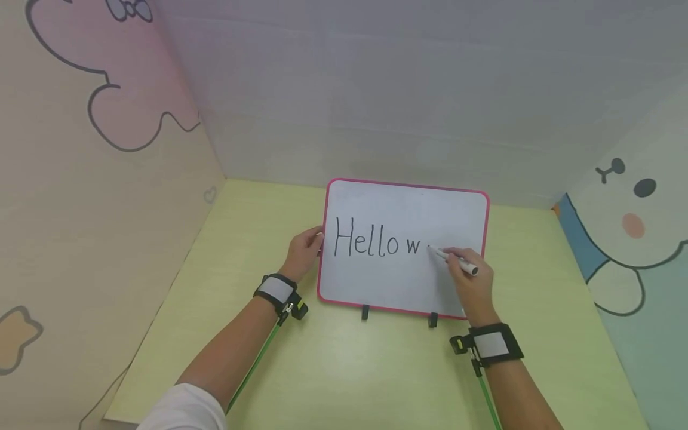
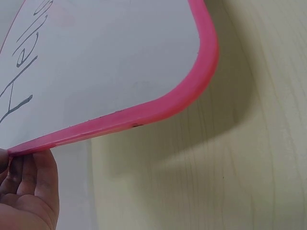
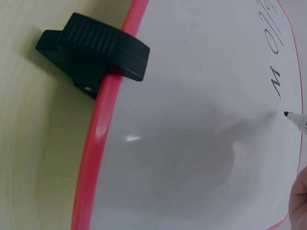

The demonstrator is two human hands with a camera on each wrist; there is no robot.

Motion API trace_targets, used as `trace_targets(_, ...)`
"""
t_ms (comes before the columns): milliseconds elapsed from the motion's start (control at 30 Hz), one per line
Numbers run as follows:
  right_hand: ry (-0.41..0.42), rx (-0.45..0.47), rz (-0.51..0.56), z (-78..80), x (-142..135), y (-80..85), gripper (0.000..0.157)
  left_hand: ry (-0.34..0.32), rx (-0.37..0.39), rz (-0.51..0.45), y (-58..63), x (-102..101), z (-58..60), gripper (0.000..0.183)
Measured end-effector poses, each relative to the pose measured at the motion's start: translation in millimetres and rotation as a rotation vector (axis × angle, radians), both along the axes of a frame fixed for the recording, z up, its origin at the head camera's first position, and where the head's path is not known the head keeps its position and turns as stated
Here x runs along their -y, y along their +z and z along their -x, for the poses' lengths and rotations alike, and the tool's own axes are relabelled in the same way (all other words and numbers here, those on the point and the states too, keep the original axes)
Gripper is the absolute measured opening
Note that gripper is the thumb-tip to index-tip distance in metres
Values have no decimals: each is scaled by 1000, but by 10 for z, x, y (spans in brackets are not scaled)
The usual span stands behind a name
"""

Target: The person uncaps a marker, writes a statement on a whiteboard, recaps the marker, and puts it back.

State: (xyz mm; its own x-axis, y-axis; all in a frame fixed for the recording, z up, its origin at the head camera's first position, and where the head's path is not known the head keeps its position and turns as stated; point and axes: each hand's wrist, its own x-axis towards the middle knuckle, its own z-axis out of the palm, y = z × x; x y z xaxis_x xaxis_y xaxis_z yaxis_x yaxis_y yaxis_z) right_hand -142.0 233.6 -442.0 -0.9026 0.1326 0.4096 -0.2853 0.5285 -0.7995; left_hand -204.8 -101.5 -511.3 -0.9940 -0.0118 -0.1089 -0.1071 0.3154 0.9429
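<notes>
A whiteboard with a pink frame (image 1: pixel 398 286) leans up on the table, with "Hello w" written on it in black. My left hand (image 1: pixel 302 254) pinches its left edge; in the left wrist view the fingers (image 2: pixel 42 177) lie behind the pink rim. In my right hand (image 1: pixel 478 283) is a white marker (image 1: pixel 468 266), held in a writing grip. Its black tip points at the board just right of the "w". In the right wrist view the marker (image 3: pixel 298 120) shows a dark tip close over the white surface, with the hand's shadow below.
Two black clips (image 1: pixel 365 312) (image 3: pixel 108 45) hold the board's lower edge. The pale wood-grain table (image 1: pixel 376 370) stretches around it. A grey wall (image 1: pixel 387 107) rises behind, and walls with cartoon drawings stand at both sides. Each wrist wears a black strap with a green cable.
</notes>
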Motion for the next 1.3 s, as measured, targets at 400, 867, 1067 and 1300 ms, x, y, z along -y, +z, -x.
trace_targets(400, -18, -30, -41, 152, -137, -279, 13, -3, 10, -14, 4, -7, 1, 40)
trace_targets(867, -18, 0, -84, 153, -104, -273, 15, -7, -2, -13, -6, -9, -8, 40)
trace_targets(1067, 1, 47, -75, 141, -106, -282, 14, -13, -10, -7, -8, -9, -5, 40)
trace_targets(1300, 12, 26, -97, 135, -90, -287, 13, -14, -7, -13, -9, -5, 0, 40)
